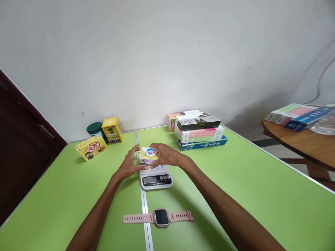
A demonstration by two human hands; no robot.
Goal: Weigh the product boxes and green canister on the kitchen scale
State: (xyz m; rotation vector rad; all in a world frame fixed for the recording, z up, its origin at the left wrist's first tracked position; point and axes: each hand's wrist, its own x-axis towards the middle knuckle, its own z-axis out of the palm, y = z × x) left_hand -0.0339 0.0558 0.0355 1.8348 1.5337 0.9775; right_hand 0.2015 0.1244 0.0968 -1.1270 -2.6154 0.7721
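A white kitchen scale (pixel 156 181) with a dark display panel stands across the metal table seam. On its platform are yellow-and-white soap boxes (pixel 146 155) with a blue shield logo, apparently stacked. My right hand (pixel 166 155) curls over the right side of the upper soap box, thumb at its front and fingers behind. At the left side of the boxes is my left hand (pixel 130 163), thumb and fingers spread apart; whether it touches them is hard to tell. Nearer to me lies a pink-strapped smartwatch (pixel 161 218), stretched flat with its screen dark.
Yellow snack boxes (pixel 92 147) and a green-lidded container (pixel 94 128) stand at the back left. Stacked cartons (pixel 200 134) sit at the back right of the green table (pixel 248 195). A wooden side table (pixel 295 139) beyond the right edge bears another carton (pixel 298 116).
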